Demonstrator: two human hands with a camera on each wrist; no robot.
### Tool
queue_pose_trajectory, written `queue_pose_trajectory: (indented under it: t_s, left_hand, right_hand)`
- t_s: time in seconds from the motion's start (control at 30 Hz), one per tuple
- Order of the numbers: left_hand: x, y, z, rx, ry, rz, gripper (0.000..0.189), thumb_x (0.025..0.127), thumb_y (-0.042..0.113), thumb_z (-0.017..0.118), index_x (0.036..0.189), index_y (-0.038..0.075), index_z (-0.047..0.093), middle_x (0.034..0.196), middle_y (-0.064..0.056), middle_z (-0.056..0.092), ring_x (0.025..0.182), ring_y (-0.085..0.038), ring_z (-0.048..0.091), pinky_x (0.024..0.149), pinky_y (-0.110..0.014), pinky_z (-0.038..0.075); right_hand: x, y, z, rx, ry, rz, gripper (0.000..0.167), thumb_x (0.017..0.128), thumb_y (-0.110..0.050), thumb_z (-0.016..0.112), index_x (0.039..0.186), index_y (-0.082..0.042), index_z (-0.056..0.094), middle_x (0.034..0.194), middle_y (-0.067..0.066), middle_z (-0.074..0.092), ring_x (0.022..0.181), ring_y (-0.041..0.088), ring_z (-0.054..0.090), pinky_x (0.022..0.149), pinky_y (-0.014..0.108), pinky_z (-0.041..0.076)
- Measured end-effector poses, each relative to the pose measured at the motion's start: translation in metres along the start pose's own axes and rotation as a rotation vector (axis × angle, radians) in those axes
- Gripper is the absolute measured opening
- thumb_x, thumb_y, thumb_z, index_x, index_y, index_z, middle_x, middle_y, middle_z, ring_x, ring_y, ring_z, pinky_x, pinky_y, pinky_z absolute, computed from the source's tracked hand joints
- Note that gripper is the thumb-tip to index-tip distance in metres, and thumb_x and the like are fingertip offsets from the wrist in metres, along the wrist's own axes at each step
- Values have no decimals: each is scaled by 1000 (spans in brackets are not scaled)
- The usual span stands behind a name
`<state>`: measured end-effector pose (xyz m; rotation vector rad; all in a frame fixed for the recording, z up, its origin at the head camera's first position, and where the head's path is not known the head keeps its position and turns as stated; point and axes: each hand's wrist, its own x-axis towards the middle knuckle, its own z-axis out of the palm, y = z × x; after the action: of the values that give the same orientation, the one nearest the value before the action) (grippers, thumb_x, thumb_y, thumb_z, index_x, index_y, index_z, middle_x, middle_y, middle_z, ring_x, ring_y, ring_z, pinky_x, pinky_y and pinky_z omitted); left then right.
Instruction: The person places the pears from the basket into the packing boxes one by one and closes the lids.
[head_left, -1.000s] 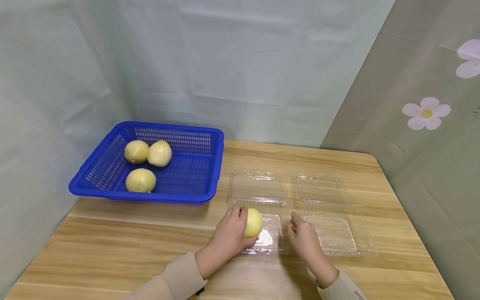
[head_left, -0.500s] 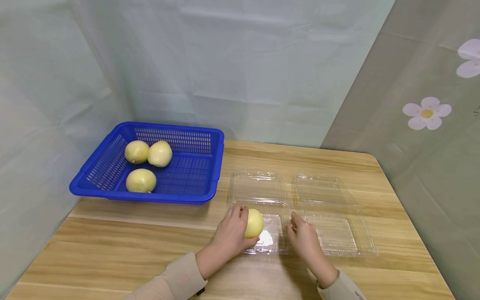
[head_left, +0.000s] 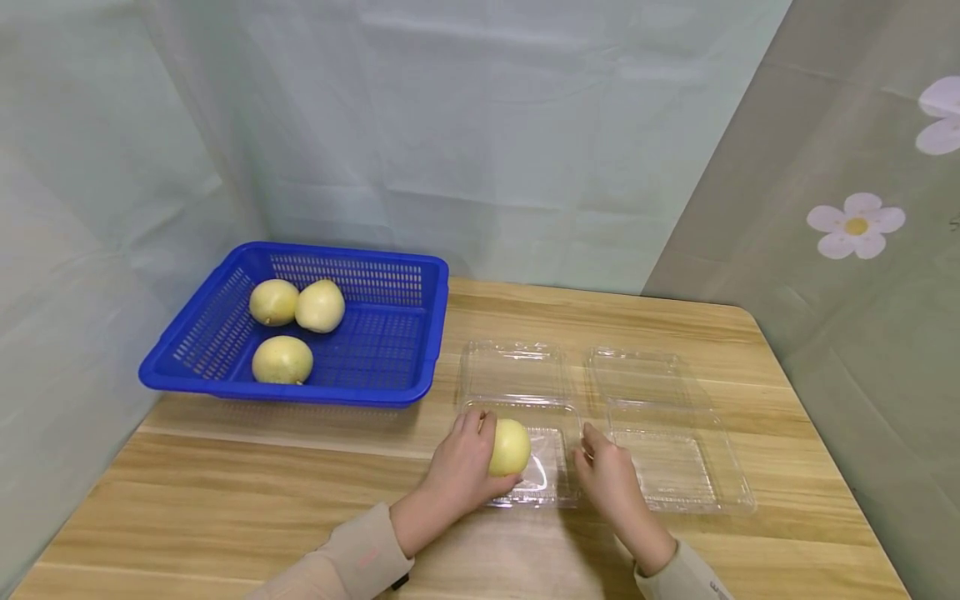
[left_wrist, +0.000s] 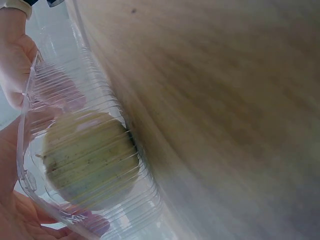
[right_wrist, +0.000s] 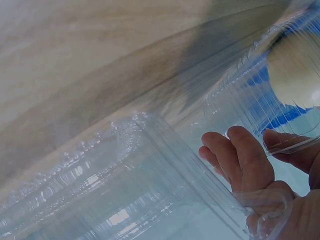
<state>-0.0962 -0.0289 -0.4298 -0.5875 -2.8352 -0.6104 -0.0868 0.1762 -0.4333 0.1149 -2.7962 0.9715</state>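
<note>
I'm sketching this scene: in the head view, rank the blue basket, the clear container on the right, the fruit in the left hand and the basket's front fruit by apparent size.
1. Blue basket
2. Clear container on the right
3. Held fruit and front fruit, unsure: the left hand hides part of the former

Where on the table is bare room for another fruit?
Bare table: left, in front of the blue basket; behind the clear containers; right, between the right container and table edge. Crowded: the narrow gap between containers, at the right grip.
</note>
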Motion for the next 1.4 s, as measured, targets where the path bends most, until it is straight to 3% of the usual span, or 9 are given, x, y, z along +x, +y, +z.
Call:
queue_pose_trajectory:
  t_s: [0.3,0.63,1.13,1.4]
  left_hand:
    - [1,-3,-4,-123,-17,-34,82,64,45,81,123,-7,54,116,-22,55,107,-34,55,79,-44,56]
    - [1,-5,-11,-127,54,-12,82,66,46,81,124,-6,53,118,-21,56,107,-35,56,82,-45,55]
    - [4,-7,-31,-129,96,-40,82,69,45,80,125,-6,51,121,-24,55,109,-38,55,89,-49,52]
    - [6,-11,-40,-109,189,0,77,66,42,83,119,-6,53,113,-23,57,103,-37,55,89,-48,50]
  right_hand:
    - [0,-1,-1,3,-1,-5,38,82,6,63,114,22,54,108,37,60,90,43,67,73,39,57]
    - [0,-1,0,12,-9,5,38,82,6,62,115,23,53,110,37,59,92,43,66,73,38,57]
    - [0,-1,0,17,-22,17,39,82,5,61,115,23,53,109,37,60,91,44,66,73,38,57]
    - [0,0,-1,8,-5,4,37,82,6,63,114,22,55,105,36,62,89,43,67,73,40,57]
